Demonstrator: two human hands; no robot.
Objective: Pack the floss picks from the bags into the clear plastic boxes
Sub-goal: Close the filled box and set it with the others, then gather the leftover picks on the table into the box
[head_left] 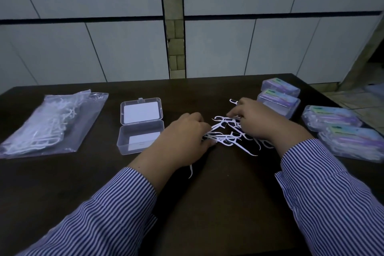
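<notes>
A loose pile of white floss picks (226,135) lies on the dark table between my hands. My left hand (185,137) grips a bunch of picks at the pile's left side, fingers curled round them. My right hand (255,120) pinches picks at the pile's far right. An open clear plastic box (140,139) with its lid (141,111) flipped back stands left of the pile, and it holds no picks. A clear bag (52,122) of floss picks lies at the far left.
Several shut clear boxes with coloured labels stand at the right: two at the back (279,95) and two nearer (340,131). One stray pick (190,171) lies under my left wrist. A tiled wall rises behind the dark table (218,193).
</notes>
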